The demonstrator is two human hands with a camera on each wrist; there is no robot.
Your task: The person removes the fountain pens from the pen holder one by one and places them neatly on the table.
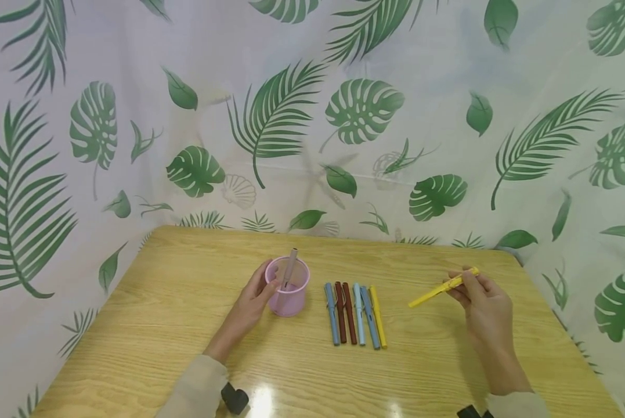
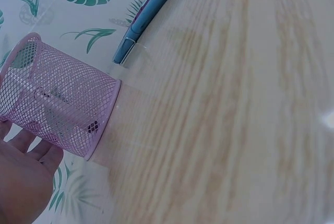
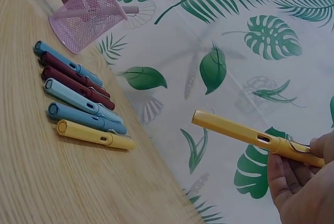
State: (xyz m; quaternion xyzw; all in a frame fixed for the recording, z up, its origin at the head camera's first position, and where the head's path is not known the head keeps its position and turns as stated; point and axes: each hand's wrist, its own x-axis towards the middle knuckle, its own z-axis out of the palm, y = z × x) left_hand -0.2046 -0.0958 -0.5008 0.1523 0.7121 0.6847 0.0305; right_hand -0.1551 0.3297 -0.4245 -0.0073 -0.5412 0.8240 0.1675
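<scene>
My left hand (image 1: 248,305) holds a pink mesh pen cup (image 1: 289,304) by its left side, thumb near the rim. A pale pinkish pen (image 1: 291,264) leans inside the cup and sticks out above it. Over the right part of the table, my right hand (image 1: 491,310) pinches a yellow pen (image 1: 431,295) by its clip end, the other end pointing left. Between the hands lies a row of pens: a blue pen (image 1: 332,316), two dark red pens (image 1: 340,316), a light blue pen (image 1: 360,316), another blue pen (image 1: 370,319) and a second yellow pen (image 1: 378,319).
The wooden table (image 1: 396,377) reaches back to a white cloth (image 1: 364,191) printed with green leaves, which hangs behind it and along both sides. Light glares off the table's near edge.
</scene>
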